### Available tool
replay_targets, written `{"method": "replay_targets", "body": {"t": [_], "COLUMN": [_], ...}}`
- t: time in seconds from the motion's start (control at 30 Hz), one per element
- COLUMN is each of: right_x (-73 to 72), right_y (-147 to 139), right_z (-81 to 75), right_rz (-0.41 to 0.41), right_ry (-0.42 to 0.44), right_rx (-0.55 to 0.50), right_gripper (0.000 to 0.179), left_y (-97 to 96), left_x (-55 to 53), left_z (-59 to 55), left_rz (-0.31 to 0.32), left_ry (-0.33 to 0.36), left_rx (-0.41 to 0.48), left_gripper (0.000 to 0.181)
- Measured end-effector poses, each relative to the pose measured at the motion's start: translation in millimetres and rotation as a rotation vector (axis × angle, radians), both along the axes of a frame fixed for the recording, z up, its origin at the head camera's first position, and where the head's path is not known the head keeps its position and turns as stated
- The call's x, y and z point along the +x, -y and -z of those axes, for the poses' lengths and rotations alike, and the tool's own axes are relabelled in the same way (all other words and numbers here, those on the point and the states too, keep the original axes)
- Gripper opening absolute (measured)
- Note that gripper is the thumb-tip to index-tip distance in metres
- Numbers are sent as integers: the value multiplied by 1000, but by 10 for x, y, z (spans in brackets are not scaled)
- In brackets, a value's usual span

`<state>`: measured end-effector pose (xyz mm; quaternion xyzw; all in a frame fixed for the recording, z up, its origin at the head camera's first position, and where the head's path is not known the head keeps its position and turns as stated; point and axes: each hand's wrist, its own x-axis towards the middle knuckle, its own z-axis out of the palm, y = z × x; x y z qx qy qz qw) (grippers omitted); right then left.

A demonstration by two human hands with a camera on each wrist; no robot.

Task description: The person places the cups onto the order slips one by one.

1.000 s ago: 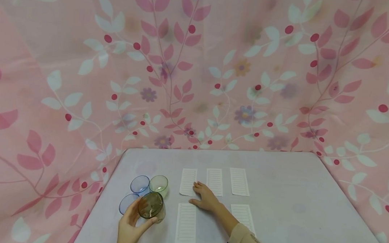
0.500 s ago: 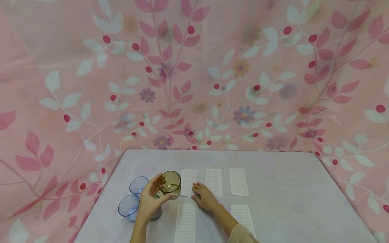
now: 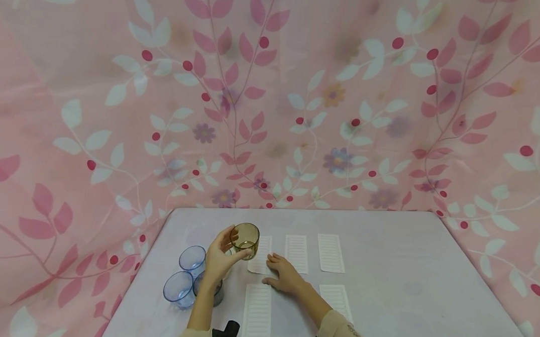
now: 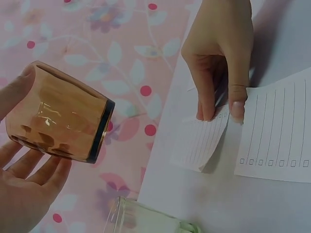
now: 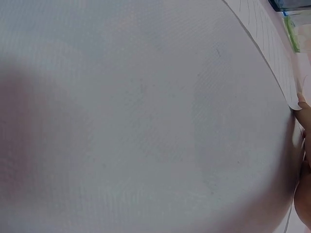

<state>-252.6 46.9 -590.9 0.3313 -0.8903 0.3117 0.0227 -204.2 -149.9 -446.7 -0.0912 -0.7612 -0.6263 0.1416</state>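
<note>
In my left hand [image 3: 220, 257] I hold an amber drinking glass [image 3: 245, 240] above the table, thumb on one side and fingers on the other. The left wrist view shows this amber glass [image 4: 60, 116] sideways with its dark rim. My right hand [image 3: 285, 275] lies at the right edge of a lined paper sheet [image 3: 257, 267] in the back row. Its fingertips [image 4: 206, 116] press on that sheet, whose near corner curls up. In the right wrist view only part of the right hand [image 5: 303, 194] shows, at the edge.
Two blue glasses [image 3: 179, 287] and a dark grey glass [image 3: 216, 294] stand at the left. A pale green glass [image 4: 150, 218] is mostly hidden behind the left hand in the head view. More lined sheets [image 3: 297, 252] lie in two rows. A floral curtain [image 3: 272, 113] hangs behind the table.
My left hand has lifted the amber glass away from the other glasses, moving it right and back toward the back-left sheet. The right hand has stayed nearly in place.
</note>
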Motion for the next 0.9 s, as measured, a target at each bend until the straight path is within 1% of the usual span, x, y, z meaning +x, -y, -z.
{"method": "replay_targets", "body": {"t": [0.13, 0.23, 0.33, 0.53, 0.6, 0.63, 0.7, 0.83, 0.87, 0.9], "right_x": [-9, -17, -22, -43, -48, -50, -53, -56, -57, -57], "right_y": [-14, -22, -30, -33, -34, -35, -36, -37, -37, -35], "right_z": [-28, -42, -43, -19, -13, -12, -13, -20, -19, -18], "right_rz": [-26, -28, -16, -15, -16, -14, -9, -6, -7, -7], "right_ry": [-10, 13, 46, -4, -8, -7, 6, 17, 15, 13], "right_rx": [16, 18, 9, 13, 13, 17, 18, 12, 7, 3], "right_gripper": [58, 57, 52, 42, 40, 40, 40, 39, 39, 39], "left_y": [-28, -45, -61, -107, -122, -127, -122, -114, -114, -121], "left_x": [-105, -187, -260, -385, -421, -446, -536, -715, -748, -759], "left_z": [28, 47, 71, 139, 163, 186, 292, 535, 589, 611], "left_rz": [-1, -4, -13, -40, -50, -56, -68, -91, -97, -101], "left_ry": [-3, -8, -3, 5, 18, 24, 42, 79, 88, 97], "left_rx": [-14, -12, 0, -5, 4, 9, 20, 26, 21, 13], "left_gripper": [71, 70, 69, 67, 68, 68, 69, 74, 76, 76]}}
